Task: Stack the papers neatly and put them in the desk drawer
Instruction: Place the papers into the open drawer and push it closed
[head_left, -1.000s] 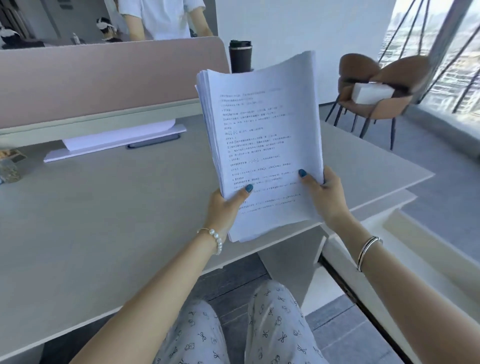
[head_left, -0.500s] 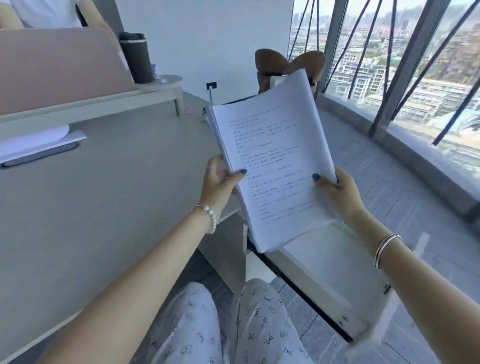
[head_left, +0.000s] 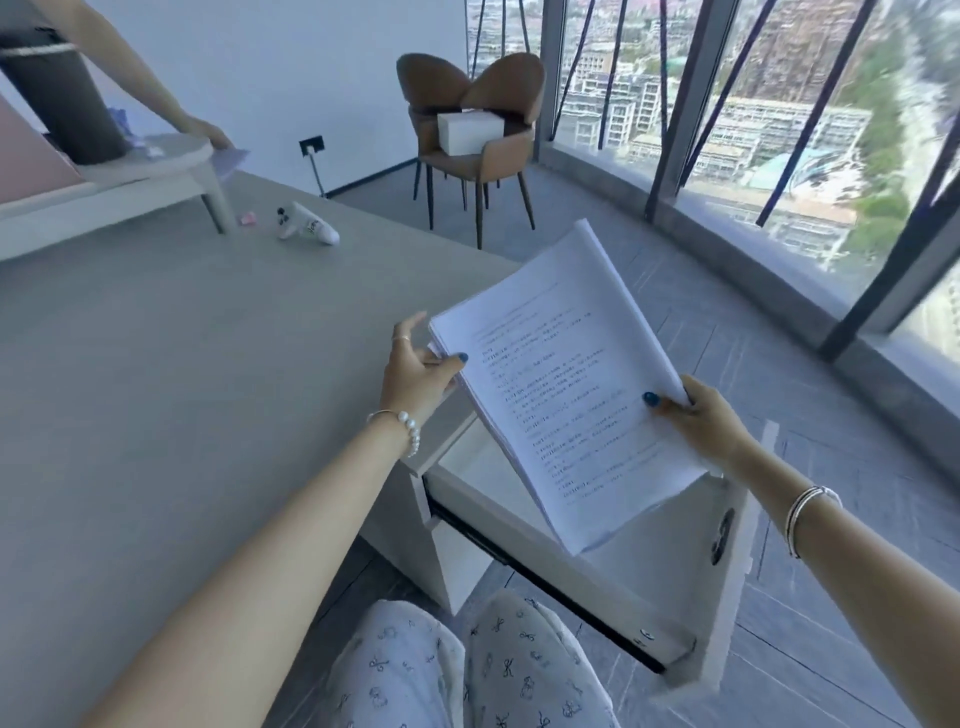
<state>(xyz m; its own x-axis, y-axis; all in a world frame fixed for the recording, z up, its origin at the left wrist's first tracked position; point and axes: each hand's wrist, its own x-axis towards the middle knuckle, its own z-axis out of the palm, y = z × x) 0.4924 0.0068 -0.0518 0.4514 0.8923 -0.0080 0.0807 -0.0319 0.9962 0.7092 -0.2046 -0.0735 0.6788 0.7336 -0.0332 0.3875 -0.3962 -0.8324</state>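
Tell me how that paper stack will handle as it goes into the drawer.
The paper stack looks thick, so probably weighty and fairly stiff: it stays flat between the left hand and right hand. Its loose sheets could fan or slide if tilted further over the open drawer.

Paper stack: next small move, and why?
Probably lower the paper stack flat into the open drawer. The left hand and right hand hold it by its sides, tilted, right above the drawer.
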